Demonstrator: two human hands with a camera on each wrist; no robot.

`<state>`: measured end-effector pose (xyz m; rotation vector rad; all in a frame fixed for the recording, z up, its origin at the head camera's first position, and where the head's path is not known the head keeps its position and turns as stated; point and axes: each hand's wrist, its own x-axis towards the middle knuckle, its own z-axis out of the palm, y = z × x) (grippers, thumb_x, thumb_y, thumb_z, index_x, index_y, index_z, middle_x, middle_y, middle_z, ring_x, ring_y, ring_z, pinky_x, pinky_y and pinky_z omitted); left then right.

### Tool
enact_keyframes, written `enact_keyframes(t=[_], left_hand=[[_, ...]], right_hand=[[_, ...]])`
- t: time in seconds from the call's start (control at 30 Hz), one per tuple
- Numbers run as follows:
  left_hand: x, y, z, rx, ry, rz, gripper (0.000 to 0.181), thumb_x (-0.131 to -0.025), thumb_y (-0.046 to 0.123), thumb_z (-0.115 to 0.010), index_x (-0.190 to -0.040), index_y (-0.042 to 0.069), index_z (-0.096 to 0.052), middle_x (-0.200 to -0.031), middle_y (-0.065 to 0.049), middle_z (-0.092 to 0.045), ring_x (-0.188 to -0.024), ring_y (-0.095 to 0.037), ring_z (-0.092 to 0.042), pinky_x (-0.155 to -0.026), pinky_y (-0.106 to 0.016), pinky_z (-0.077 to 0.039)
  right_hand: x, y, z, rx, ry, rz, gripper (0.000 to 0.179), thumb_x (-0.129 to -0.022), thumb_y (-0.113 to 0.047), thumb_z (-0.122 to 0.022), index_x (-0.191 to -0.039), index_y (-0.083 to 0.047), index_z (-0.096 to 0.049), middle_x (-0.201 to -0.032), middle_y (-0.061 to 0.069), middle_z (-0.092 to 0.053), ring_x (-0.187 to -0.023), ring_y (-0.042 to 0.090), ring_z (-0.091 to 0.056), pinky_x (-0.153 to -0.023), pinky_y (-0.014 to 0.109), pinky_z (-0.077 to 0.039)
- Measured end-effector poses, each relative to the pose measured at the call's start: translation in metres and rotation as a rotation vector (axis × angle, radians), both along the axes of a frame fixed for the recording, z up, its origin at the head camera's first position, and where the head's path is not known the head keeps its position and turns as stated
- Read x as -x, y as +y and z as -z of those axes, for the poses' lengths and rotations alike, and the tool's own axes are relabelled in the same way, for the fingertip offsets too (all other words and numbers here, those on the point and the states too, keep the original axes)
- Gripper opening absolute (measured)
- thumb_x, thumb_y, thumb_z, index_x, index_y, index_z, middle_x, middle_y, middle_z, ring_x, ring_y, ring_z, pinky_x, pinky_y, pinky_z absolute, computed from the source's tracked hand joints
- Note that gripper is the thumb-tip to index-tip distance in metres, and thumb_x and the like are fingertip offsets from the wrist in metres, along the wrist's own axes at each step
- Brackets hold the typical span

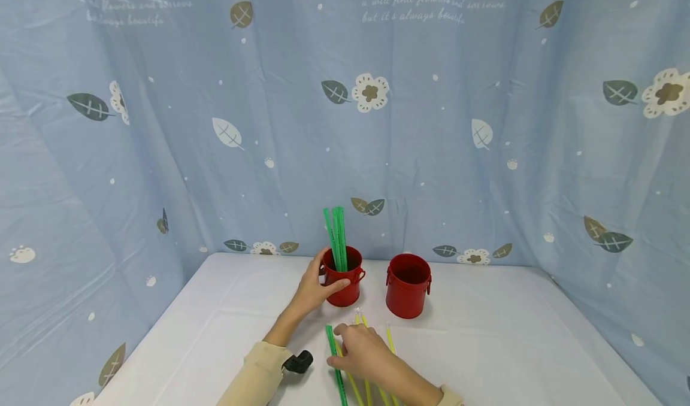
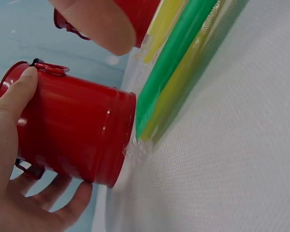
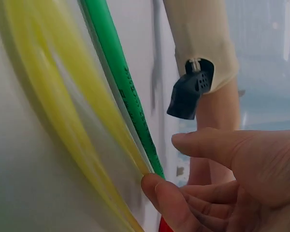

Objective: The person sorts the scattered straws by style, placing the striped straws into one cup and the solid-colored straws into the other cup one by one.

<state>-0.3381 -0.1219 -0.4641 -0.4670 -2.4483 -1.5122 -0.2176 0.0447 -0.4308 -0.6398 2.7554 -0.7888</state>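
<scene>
A small red bucket (image 1: 344,297) stands at the back, with several green wrapped straws (image 1: 338,238) upright in it. My left hand (image 1: 312,292) holds this bucket from its left side, thumb on the near wall and the other fingers around the far side. On the table in front, a single green straw (image 1: 339,377) lies alongside several yellow straws (image 1: 353,388) in clear wrappers. Over them is my right hand (image 1: 366,352), thumb and index finger apart. In the right wrist view its index fingertip is close to the green straw (image 3: 121,82); whether it touches cannot be told.
To the right stands a second red bucket (image 1: 407,301), with side handles and no straws showing above its rim. The white tabletop (image 1: 501,334) ends at a blue patterned curtain (image 1: 431,172) behind. A black device (image 1: 299,361) sits at the left sleeve cuff.
</scene>
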Motion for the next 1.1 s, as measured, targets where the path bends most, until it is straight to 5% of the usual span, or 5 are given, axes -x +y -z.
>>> enact_keyframes(t=[0.8, 1.1], left_hand=[[0.001, 0.0, 0.0, 0.002, 0.002, 0.002, 0.095, -0.08, 0.04, -0.081, -0.155, 0.019, -0.027, -0.145, -0.005, -0.046, -0.13, -0.024, -0.047, -0.105, -0.05, -0.046], [0.002, 0.0, 0.001, 0.002, -0.006, -0.001, 0.094, -0.08, 0.04, -0.081, -0.155, 0.02, -0.027, -0.146, -0.005, -0.045, -0.129, -0.025, -0.048, -0.103, -0.05, -0.047]], right_hand=[[-0.004, -0.012, -0.003, -0.121, -0.059, 0.056, 0.051, -0.074, -0.037, -0.085, -0.111, -0.006, -0.069, -0.062, -0.002, -0.053, -0.058, 0.012, -0.05, -0.053, 0.024, -0.042], [-0.004, -0.015, -0.002, -0.203, -0.025, 0.033, 0.027, -0.077, -0.032, -0.083, -0.077, -0.013, -0.064, -0.058, -0.002, -0.05, -0.054, 0.012, -0.047, -0.05, 0.023, -0.039]])
